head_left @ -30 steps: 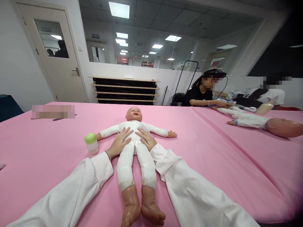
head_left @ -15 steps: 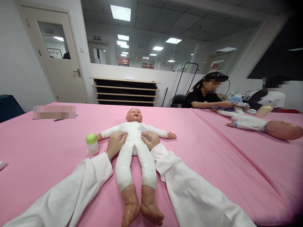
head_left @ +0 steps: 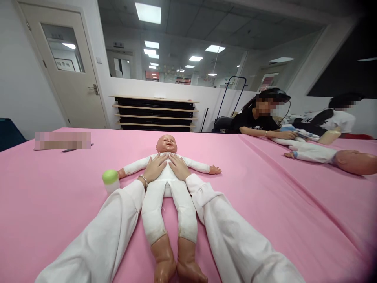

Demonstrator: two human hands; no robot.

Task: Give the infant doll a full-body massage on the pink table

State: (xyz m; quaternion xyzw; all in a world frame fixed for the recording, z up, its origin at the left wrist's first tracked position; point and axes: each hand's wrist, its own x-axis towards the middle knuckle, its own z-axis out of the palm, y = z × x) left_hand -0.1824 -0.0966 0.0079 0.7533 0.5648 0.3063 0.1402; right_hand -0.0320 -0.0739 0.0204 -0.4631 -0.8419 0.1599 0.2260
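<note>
A baby doll (head_left: 167,188) with a white cloth body lies on its back, head away from me and feet toward me. Flat on the left side of its chest rests my left hand (head_left: 156,167), fingers stretched out. My right hand (head_left: 178,166) lies flat on the other side of the chest, its fingertips close to those of the left. Both hands are open and grip nothing. Left of the doll, by its hand, stands a small jar with a green lid (head_left: 110,179); my left sleeve partly covers its base.
A pink cloth (head_left: 259,204) covers the table. At the right lies a second doll (head_left: 318,152), with a co-worker (head_left: 256,118) bent over its legs and another person (head_left: 341,118) beyond. A bottle (head_left: 330,135) stands near them. A blurred-out item (head_left: 63,140) is at the far left.
Both hands have moved up from the doll's lower sides onto its chest and closer together. Their curled fingers have straightened and now lie flat.
</note>
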